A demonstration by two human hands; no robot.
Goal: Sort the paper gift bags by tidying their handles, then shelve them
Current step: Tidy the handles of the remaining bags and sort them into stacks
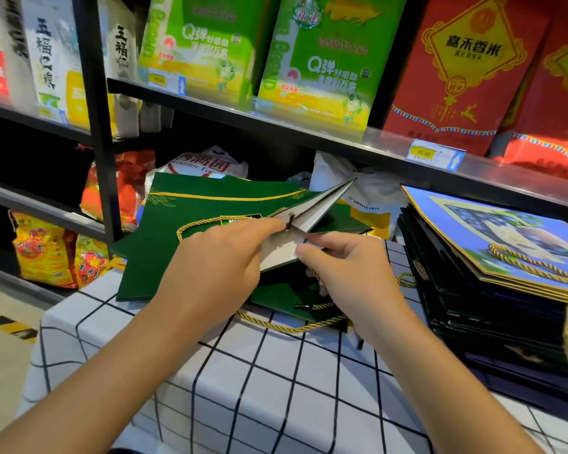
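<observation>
Two hands — left hand [223, 257], right hand [348, 260] — on one green gift bag [191, 208]

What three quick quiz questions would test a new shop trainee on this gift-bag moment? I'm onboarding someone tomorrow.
1. True or false: the left hand and right hand both hold the open mouth of the green gift bag.
2. The stack of blue gift bags lies on which side of the checked tablecloth? A) the person's left B) the person's right C) on the shelf above
3. Fill in: the rope handles are ____ in colour.

Key: 1 true; 2 B; 3 gold
</observation>
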